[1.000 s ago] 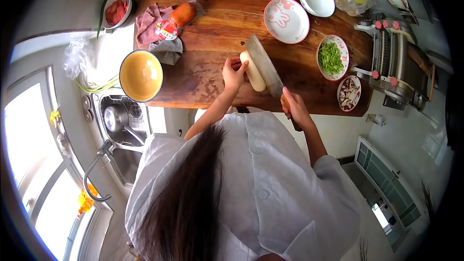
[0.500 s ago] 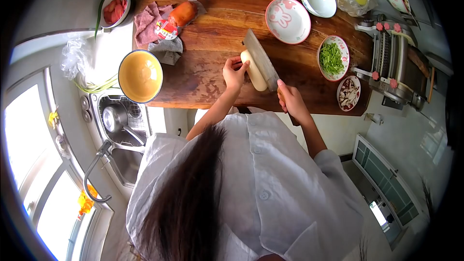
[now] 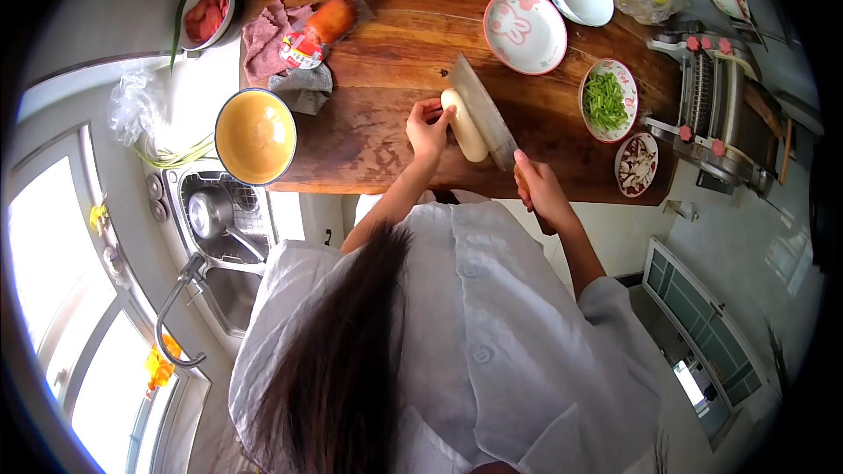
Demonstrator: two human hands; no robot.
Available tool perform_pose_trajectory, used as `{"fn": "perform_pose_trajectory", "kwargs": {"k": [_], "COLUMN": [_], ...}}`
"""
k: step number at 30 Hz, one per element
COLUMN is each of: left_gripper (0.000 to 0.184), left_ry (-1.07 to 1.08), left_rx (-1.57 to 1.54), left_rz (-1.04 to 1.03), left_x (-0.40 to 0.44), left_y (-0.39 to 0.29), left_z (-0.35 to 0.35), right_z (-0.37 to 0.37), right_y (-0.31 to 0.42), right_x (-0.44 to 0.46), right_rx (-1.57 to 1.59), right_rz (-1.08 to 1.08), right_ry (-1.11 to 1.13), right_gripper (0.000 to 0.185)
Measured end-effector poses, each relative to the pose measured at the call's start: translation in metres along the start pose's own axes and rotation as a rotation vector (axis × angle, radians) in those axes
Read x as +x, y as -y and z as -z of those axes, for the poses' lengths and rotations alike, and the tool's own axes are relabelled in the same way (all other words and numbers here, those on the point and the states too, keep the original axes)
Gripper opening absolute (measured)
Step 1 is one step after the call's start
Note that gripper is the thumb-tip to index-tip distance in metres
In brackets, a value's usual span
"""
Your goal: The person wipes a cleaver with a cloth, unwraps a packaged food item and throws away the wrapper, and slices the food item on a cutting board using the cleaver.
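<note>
A pale, peeled, sausage-shaped piece of food (image 3: 467, 133) lies on the wooden worktop (image 3: 378, 88). My left hand (image 3: 428, 129) grips its upper end, thumb and fingers closed around it. My right hand (image 3: 541, 189) is wrapped around the wooden handle of a broad cleaver (image 3: 485, 112). The cleaver's blade runs along the right side of the pale piece, close beside it; whether they touch is hard to tell. A red-rimmed plate with a rabbit pattern (image 3: 525, 32) sits above the blade.
Bowls of chopped greens (image 3: 606, 102) and sliced dark-edged food (image 3: 637, 165) stand at the right, by a metal roller machine (image 3: 722, 110). At the left are a yellow bowl (image 3: 255, 137), cloths (image 3: 266, 39), a packaged orange item (image 3: 332, 21) and a sink (image 3: 230, 297).
Between the earlier frames and now, the cleaver and my right hand have shifted slightly, staying close to the pale piece. My left hand keeps its hold.
</note>
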State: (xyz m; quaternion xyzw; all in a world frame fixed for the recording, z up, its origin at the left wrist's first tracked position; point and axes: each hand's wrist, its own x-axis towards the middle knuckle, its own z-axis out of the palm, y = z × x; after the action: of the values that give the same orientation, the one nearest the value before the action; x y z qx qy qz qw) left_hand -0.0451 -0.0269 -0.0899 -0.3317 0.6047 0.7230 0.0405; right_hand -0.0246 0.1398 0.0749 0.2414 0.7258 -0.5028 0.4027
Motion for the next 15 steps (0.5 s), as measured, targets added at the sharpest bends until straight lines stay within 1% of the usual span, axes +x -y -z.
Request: {"fn": "perform_pose_trajectory", "kwargs": {"k": [2,4,7,9,10,13,15], "left_gripper": [0.025,0.027,0.027,0.026,0.024,0.023,0.023], "left_ry": [0.020,0.009,0.022,0.028,0.032,0.031,0.032], "left_rx": [0.004,-0.066,-0.100,-0.079,-0.057,-0.042,-0.057], "left_rz": [0.022,-0.053,-0.012,0.018,0.047,0.044,0.042], "left_x": [0.000,0.003,0.005,0.004,0.003,0.003,0.004], "left_y": [0.000,0.006,0.008,0.003,0.000,-0.001,0.002], "left_z": [0.000,0.000,0.002,0.002,0.002,0.001,0.002], "right_z": [0.002,0.001,-0.005,-0.006,-0.007,-0.011,-0.008], "right_y": [0.000,0.001,0.005,0.000,0.001,0.002,-0.001], "right_x": [-0.001,-0.001,0.005,0.011,0.011,0.014,0.019], "right_rx": [-0.018,-0.036,-0.062,0.019,0.018,0.008,0.099], "right_rz": [0.005,0.007,0.007,0.008,0.004,0.042,0.022], "right_ry": [0.000,-0.001,-0.012,0.008,0.008,-0.041,0.025], "right_gripper": [0.048,0.047,0.048,0.050,0.050,0.049,0.048]}}
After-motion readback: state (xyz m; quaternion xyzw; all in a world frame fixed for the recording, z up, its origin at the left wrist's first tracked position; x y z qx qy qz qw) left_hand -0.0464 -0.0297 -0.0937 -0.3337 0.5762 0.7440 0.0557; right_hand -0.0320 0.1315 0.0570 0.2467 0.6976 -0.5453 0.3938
